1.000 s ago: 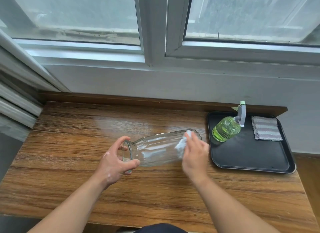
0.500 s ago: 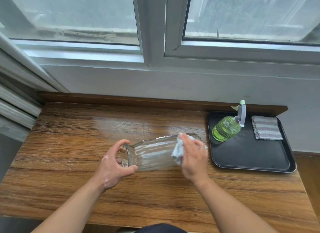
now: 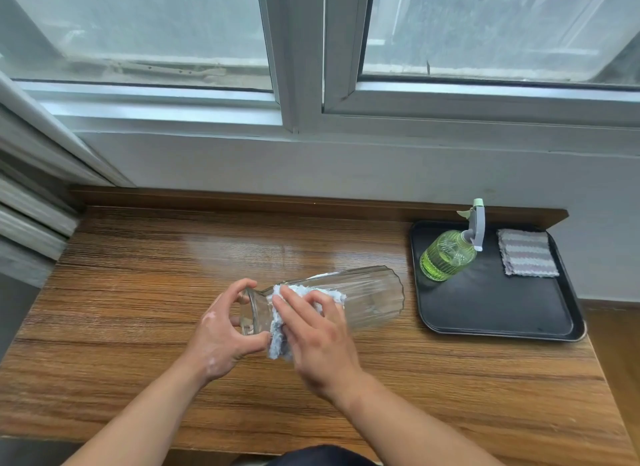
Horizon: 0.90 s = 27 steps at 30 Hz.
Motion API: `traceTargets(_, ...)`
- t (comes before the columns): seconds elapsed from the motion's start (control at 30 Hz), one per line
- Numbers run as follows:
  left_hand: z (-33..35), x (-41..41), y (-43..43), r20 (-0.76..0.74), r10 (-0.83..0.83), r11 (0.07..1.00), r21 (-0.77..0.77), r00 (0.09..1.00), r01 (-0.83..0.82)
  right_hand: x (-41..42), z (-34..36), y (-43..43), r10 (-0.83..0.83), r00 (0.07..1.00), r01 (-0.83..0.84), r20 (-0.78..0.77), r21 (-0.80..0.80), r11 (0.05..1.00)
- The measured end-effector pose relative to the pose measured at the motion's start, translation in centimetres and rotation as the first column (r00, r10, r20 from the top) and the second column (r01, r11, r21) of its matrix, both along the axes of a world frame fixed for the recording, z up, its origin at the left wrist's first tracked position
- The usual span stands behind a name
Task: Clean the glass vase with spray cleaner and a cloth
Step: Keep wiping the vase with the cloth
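A clear ribbed glass vase (image 3: 367,297) lies on its side over the wooden table, its narrow end pointing left. My left hand (image 3: 221,337) grips that narrow end, thumb and fingers around the rim. My right hand (image 3: 318,334) presses a light blue cloth (image 3: 278,341) against the vase's side close to the left hand. The cloth wraps partly over the top and down the near side of the glass. The green spray bottle (image 3: 448,257) stands on the black tray (image 3: 491,313) at the right.
A folded striped cloth (image 3: 526,252) lies at the back right of the tray. The wooden table (image 3: 138,292) ends at a raised back lip below a wall and window. The table's right edge runs just past the tray.
My right hand has slid the cloth leftward along the vase, from the wide right end to near the narrow end. The left hand keeps its hold.
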<state>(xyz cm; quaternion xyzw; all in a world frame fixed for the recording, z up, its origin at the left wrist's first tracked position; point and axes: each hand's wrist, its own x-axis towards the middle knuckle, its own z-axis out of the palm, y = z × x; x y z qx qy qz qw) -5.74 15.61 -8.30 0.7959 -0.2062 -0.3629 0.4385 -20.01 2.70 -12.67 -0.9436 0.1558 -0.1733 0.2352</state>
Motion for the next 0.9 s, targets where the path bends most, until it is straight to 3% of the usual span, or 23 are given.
traceTargets(0.07, 0.0, 0.1, -0.1, 0.0, -0.008, 1.0, 0.009, 1.0, 0.008, -0.6, -0.2, -1.8, -0.021, 1.0, 0.021, 0.002, 0.024, 0.999)
traceTargets(0.2, -0.4, 0.2, 0.3, 0.012, -0.02, 0.999, 0.029, 1.0, 0.019, -3.4, -0.9, -7.4, -0.312, 0.931, 0.353, -0.187, 0.253, 0.901)
traceTargets(0.37, -1.3, 0.4, 0.6, -0.028, -0.027, 0.999, 0.019, 0.999, 0.027, -5.3, -0.4, -12.0, -0.39, 0.892, 0.453, -0.229, 0.43, 0.781)
traceTargets(0.6, -3.1, 1.5, 1.4, -0.113, -0.02, 0.997, 0.075, 0.993, 0.029, -5.6, 2.8, -10.3, -0.43, 0.891, 0.394, -0.145, 0.717, 0.575)
traceTargets(0.9, -5.5, 3.5, 1.6, -0.204, -0.03, 0.989, 0.133, 0.979, 0.058, -4.3, 4.5, -5.5, -0.33, 0.935, 0.282, -0.131, 0.838, 0.467)
